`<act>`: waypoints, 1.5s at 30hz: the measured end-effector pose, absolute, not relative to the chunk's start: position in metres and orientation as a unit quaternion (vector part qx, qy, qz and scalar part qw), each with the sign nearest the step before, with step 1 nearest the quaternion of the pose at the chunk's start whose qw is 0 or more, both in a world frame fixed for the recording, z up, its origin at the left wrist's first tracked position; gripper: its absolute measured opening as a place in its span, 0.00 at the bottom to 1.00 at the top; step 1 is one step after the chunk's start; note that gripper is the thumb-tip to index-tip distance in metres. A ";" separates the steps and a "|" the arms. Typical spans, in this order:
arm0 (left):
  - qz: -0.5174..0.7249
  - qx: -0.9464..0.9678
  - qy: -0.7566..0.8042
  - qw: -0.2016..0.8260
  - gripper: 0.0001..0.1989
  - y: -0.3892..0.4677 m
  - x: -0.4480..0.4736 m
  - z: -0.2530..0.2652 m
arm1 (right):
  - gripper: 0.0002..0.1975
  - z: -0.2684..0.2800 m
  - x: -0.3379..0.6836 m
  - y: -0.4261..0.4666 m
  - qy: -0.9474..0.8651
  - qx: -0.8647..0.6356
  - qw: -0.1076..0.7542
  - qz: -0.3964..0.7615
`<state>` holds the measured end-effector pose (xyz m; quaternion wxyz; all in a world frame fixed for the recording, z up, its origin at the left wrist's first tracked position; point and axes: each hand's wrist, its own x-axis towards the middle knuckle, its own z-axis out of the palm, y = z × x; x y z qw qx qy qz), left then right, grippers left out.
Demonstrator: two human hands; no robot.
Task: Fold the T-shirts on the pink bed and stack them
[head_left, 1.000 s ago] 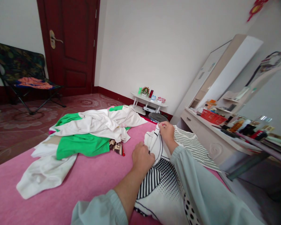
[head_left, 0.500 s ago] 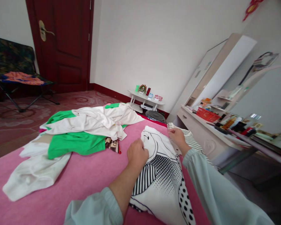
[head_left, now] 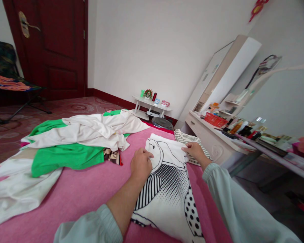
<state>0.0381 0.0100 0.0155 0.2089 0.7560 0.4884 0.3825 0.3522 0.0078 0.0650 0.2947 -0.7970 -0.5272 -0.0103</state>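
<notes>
A black-and-white printed garment [head_left: 168,185] is lying flat on the pink bed cover [head_left: 91,199], right in front of the person. Its long way is running from near the person's body out toward the far end of the bed. The left hand [head_left: 142,163] is touching its left edge with bent fingers, but I cannot tell if they are gripping. The right hand [head_left: 193,151] is pinching its far right corner, so it is sitting nearer the striped garment [head_left: 186,136], which is lying just past that corner.
</notes>
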 end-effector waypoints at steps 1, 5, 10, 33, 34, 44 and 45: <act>0.388 0.767 0.476 0.184 0.17 0.009 0.038 0.017 | 0.09 0.067 0.352 0.009 -0.523 -0.805 0.277 -0.036; 0.394 0.833 0.370 0.119 0.15 0.002 0.039 0.025 | 0.06 0.065 0.348 0.020 -0.521 -0.816 0.223 -0.118; 0.320 0.879 0.306 0.177 0.19 -0.003 0.041 0.024 | 0.04 0.043 0.344 0.026 -0.500 -0.823 0.235 -0.131; 0.306 0.854 0.347 0.237 0.28 0.008 0.043 0.008 | 0.06 0.031 0.309 -0.037 -0.450 -0.866 0.210 -0.064; 0.308 0.853 0.346 0.241 0.28 0.010 0.043 0.006 | 0.06 0.034 0.303 -0.038 -0.455 -0.862 0.201 -0.092; 0.415 0.749 0.402 0.324 0.14 0.026 0.041 0.003 | 0.05 0.061 0.157 -0.120 -0.717 -0.624 0.310 0.036; 0.419 0.740 0.411 0.329 0.13 0.028 0.040 0.003 | 0.06 0.059 0.143 -0.135 -0.729 -0.617 0.292 0.052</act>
